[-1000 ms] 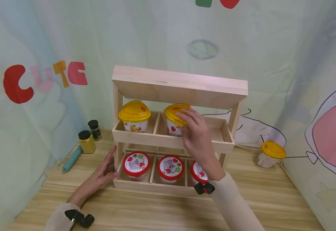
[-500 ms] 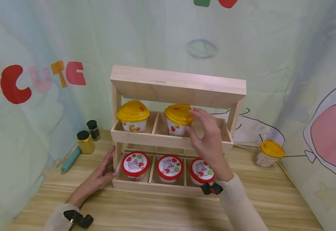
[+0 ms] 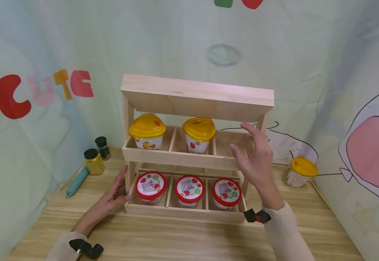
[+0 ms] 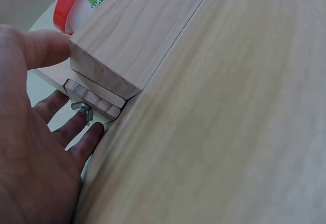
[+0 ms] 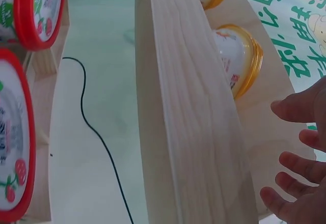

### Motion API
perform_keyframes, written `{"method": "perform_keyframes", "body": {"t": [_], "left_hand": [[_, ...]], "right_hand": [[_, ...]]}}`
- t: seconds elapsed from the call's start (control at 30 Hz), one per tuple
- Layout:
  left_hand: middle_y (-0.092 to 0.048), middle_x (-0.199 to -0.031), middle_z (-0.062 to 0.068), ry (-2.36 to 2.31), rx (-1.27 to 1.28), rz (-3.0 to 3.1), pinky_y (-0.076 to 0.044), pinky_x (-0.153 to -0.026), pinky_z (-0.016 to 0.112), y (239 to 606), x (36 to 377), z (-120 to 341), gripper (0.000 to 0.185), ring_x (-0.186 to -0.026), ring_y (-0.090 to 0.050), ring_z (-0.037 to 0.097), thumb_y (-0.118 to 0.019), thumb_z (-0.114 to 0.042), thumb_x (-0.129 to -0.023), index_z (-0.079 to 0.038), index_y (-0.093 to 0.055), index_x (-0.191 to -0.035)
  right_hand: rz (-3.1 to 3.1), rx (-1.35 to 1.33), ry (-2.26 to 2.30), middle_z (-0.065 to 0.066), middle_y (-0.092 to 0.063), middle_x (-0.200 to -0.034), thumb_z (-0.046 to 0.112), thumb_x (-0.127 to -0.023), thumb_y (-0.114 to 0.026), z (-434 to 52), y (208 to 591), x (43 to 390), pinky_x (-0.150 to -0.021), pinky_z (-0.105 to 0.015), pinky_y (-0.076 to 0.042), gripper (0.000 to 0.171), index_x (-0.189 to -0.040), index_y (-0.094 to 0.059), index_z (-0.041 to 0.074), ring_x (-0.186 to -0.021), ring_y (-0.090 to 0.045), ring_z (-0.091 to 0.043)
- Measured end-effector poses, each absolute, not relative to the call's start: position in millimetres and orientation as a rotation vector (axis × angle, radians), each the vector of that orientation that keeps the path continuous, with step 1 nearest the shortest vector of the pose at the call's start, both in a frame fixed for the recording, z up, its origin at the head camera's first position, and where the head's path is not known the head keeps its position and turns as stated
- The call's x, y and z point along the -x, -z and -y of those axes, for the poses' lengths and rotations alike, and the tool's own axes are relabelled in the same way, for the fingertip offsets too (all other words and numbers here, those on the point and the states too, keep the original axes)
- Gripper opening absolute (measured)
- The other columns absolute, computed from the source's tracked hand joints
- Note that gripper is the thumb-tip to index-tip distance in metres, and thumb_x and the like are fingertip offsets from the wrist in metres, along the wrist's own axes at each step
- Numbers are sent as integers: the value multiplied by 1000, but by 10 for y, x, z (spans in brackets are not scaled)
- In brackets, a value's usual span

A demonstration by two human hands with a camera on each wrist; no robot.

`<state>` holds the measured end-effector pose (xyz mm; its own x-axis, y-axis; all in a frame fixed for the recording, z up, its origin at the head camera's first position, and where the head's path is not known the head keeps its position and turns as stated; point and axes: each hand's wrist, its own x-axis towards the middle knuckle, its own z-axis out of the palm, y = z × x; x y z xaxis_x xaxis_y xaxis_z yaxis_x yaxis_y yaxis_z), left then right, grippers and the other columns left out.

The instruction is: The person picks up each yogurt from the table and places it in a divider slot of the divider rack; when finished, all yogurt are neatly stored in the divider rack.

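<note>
A two-tier wooden rack (image 3: 196,83) stands on the table. Two tubs with yellow lids, a left tub (image 3: 148,131) and a middle tub (image 3: 199,135), sit in its upper tray (image 3: 179,158). Below, the lower tray (image 3: 183,212) carries three red-lidded tubs (image 3: 190,190), one per compartment. My left hand (image 3: 111,197) rests against the rack's lower left end; in the left wrist view its thumb touches the tray corner, with the fingers beside a wing nut (image 4: 82,108). My right hand (image 3: 258,159) hovers at the upper tray's bare right compartment, fingers spread, holding nothing.
Another yellow-lidded tub (image 3: 302,171) stands on the table at the right, near a whisk-like wire thing (image 3: 280,166). At the left are a yellow jar (image 3: 94,161), a dark-capped bottle (image 3: 103,148) and a teal roll (image 3: 77,182). Printed curtains surround the table.
My right hand has let go of the middle yellow-lidded tub and moved right, away from it. That tub stays in its compartment. My left hand keeps its place at the rack.
</note>
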<state>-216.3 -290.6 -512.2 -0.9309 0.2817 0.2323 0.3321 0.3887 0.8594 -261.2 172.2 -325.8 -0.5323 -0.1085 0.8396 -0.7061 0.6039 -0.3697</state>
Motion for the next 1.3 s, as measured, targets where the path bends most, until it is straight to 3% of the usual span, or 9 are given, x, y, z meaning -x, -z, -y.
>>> {"method": "perform_keyframes", "body": {"t": [0.27, 0.5, 0.67, 0.9, 1.0, 1.2, 1.3], "left_hand": [[-22, -169, 40, 1603, 576, 2567, -42, -102, 12, 5134, 2171, 2903, 102, -143, -41, 71, -64, -12, -103, -31, 7, -174], [-22, -169, 39, 1609, 573, 2571, -41, -102, 11, 5136, 2167, 2898, 102, -144, -40, 70, -64, -13, -103, -31, 6, -174], [-21, -169, 40, 1608, 585, 2570, -42, -102, 12, 5136, 2167, 2900, 101, -144, -40, 71, -63, -13, -103, -31, 7, -174], [-22, -168, 41, 1613, 603, 2555, -43, -101, 12, 5148, 2179, 2909, 101, -142, -41, 72, -63, -11, -103, -30, 7, -174], [-23, -167, 41, 1611, 607, 2551, -43, -102, 13, 5147, 2181, 2912, 101, -142, -42, 71, -63, -11, -103, -29, 6, -174], [-23, -168, 39, 1592, 586, 2566, -42, -102, 12, 5143, 2179, 2909, 102, -144, -40, 69, -64, -13, -102, -31, 6, -174], [-23, -168, 39, 1592, 586, 2566, -42, -102, 12, 5139, 2180, 2911, 102, -144, -40, 69, -64, -14, -102, -30, 6, -174]], "right_hand": [[2030, -575, -886, -19, -65, -150, 6, -89, -83, -1967, 3366, 2596, -107, -62, -52, 64, -148, -59, 2, -139, -58, -40], [2034, -465, -810, -20, -65, -150, 10, -90, -82, -2192, 3434, 2546, -109, -34, -46, 60, -146, -61, 2, -141, -57, -42], [2032, -410, -793, -22, -65, -149, 8, -89, -83, -2351, 3478, 2515, -107, -29, -43, 60, -145, -62, 1, -138, -57, -44], [2053, -327, -766, -23, -63, -151, 6, -88, -84, -2574, 3551, 2503, -106, -8, -33, 62, -146, -61, 1, -133, -59, -45], [2059, -296, -748, -24, -64, -149, 6, -89, -83, -2667, 3574, 2516, -103, -17, -37, 62, -146, -60, -1, -130, -60, -46], [2098, -208, -774, -24, -63, -149, 6, -89, -82, -2833, 3631, 2545, -104, -57, -46, 63, -147, -59, 0, -129, -57, -48], [2116, -179, -784, -25, -62, -149, 8, -90, -82, -2902, 3660, 2563, -108, -68, -43, 62, -147, -58, 1, -132, -54, -49]]}}
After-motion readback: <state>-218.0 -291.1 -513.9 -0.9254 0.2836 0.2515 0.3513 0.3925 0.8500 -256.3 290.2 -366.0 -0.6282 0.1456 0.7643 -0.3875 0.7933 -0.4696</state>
